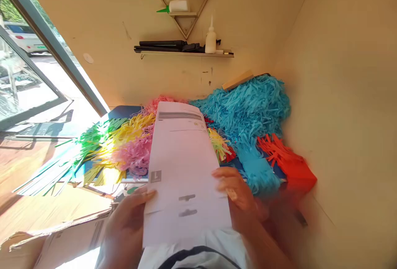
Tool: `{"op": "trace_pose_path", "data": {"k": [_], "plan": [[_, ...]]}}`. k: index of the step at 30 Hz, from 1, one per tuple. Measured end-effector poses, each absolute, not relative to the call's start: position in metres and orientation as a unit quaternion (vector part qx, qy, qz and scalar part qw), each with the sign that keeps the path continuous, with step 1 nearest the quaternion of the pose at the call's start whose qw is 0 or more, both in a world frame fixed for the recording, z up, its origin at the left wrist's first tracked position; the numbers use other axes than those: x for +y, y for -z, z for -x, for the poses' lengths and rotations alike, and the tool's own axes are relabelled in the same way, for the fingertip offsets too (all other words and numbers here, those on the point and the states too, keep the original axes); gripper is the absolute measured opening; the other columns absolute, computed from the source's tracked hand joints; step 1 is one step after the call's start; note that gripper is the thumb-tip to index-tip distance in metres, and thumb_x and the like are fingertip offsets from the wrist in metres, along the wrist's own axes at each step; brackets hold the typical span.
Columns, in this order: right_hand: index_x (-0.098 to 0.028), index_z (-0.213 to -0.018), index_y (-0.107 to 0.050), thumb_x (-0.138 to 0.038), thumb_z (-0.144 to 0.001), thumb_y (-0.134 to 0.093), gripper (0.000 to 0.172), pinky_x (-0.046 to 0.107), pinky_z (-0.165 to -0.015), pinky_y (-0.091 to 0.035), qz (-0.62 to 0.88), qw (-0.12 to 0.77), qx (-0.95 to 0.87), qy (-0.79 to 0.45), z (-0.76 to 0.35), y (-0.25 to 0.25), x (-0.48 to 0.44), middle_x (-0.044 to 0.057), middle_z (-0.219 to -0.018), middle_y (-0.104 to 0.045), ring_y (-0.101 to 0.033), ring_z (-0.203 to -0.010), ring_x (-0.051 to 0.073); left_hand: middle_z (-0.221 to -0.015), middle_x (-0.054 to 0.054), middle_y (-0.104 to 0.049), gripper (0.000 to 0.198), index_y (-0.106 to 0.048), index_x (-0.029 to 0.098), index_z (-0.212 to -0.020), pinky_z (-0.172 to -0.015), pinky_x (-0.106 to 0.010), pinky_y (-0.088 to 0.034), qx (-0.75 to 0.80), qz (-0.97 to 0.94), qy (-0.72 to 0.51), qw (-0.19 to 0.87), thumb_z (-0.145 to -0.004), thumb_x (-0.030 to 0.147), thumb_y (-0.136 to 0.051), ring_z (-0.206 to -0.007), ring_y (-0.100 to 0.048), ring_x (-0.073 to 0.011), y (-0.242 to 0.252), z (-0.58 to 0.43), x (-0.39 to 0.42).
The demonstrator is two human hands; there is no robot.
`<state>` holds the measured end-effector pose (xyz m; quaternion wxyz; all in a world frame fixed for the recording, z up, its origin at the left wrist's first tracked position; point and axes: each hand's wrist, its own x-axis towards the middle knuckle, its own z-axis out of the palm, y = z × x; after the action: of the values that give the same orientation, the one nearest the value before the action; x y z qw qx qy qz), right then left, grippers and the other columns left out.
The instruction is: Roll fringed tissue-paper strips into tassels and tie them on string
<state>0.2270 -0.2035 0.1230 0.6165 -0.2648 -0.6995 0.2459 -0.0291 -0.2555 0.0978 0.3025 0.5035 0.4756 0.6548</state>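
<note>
Since the white card [184,153] points lengthwise twd the wall [108,33], it's btwn L hand [129,215] & R hand [236,190], both gripping its side edges nr the close end, abt equally near imo.

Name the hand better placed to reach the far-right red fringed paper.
Right hand, likely: it holds the long white card at its right edge, nearer the red paper; the left hand holds the left.

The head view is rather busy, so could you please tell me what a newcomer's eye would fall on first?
Probably the pale printed card in the middle, held at its side edges by the left hand and the right hand. Next comes the big heap of blue fringe beyond it to the right, then the red fringe to that heap's lower right.
</note>
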Motion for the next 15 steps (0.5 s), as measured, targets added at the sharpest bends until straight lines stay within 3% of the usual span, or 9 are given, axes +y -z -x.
{"op": "trace_pose_path", "data": {"k": [1,3,6,9,12,15], "plan": [[-0.026,-0.098,-0.064,-0.038,-0.093,-0.059,0.014,0.035,-0.083,-0.052,0.276,0.621,-0.685,-0.262,-0.224,-0.106,-0.195,0.007,-0.112,-0.062,-0.062,-0.100,0.021,-0.103,-0.008,-0.075,0.044,-0.073,0.021,-0.098,-0.075,-0.034,-0.062,0.471,-0.508,-0.645,0.323,-0.058,0.028,-0.089,-0.090,-0.072,-0.0261,-0.091,0.024,-0.243],[-0.024,-0.094,-0.066,-0.054,-0.079,-0.073,0.034,0.035,-0.080,-0.052,0.300,0.623,-0.655,-0.304,-0.219,-0.072,-0.181,0.007,-0.112,-0.060,-0.063,-0.098,0.022,-0.096,-0.007,-0.075,0.046,-0.073,0.021,-0.095,-0.076,-0.032,-0.062,0.474,-0.504,-0.630,0.352,-0.053,0.028,-0.091,-0.089,-0.072,-0.0244,-0.073,0.016,-0.222],[-0.022,-0.084,-0.066,-0.067,-0.062,-0.079,0.052,0.036,-0.079,-0.052,0.345,0.634,-0.590,-0.363,-0.212,-0.032,-0.168,0.008,-0.110,-0.061,-0.063,-0.099,0.025,-0.092,-0.009,-0.075,0.055,-0.074,0.019,-0.092,-0.077,-0.033,-0.061,0.494,-0.483,-0.613,0.382,-0.044,0.035,-0.095,-0.088,-0.072,-0.0256,-0.044,0.014,-0.203],[-0.019,-0.075,-0.065,-0.061,-0.066,-0.080,0.045,0.038,-0.082,-0.051,0.396,0.638,-0.534,-0.388,-0.207,-0.006,-0.166,0.009,-0.112,-0.063,-0.062,-0.103,0.027,-0.088,-0.010,-0.074,0.056,-0.074,0.016,-0.085,-0.075,-0.033,-0.061,0.513,-0.459,-0.597,0.412,-0.042,0.046,-0.094,-0.086,-0.071,-0.0264,-0.021,0.014,-0.198],[-0.017,-0.066,-0.061,-0.045,-0.074,-0.079,0.034,0.039,-0.087,-0.049,0.464,0.610,-0.506,-0.396,-0.199,0.010,-0.172,0.012,-0.123,-0.062,-0.061,-0.107,0.027,-0.081,-0.007,-0.073,0.038,-0.073,0.017,-0.083,-0.071,-0.030,-0.060,0.558,-0.418,-0.578,0.423,-0.060,0.044,-0.087,-0.079,-0.071,-0.0221,-0.003,0.007,-0.200],[-0.017,-0.069,-0.062,-0.034,-0.080,-0.073,0.023,0.041,-0.095,-0.047,0.548,0.568,-0.471,-0.393,-0.189,0.020,-0.182,0.013,-0.135,-0.056,-0.057,-0.117,0.027,-0.080,-0.005,-0.072,0.026,-0.070,0.018,-0.085,-0.070,-0.028,-0.059,0.603,-0.380,-0.558,0.426,-0.070,0.037,-0.080,-0.076,-0.070,-0.0191,0.012,-0.004,-0.204]]}}
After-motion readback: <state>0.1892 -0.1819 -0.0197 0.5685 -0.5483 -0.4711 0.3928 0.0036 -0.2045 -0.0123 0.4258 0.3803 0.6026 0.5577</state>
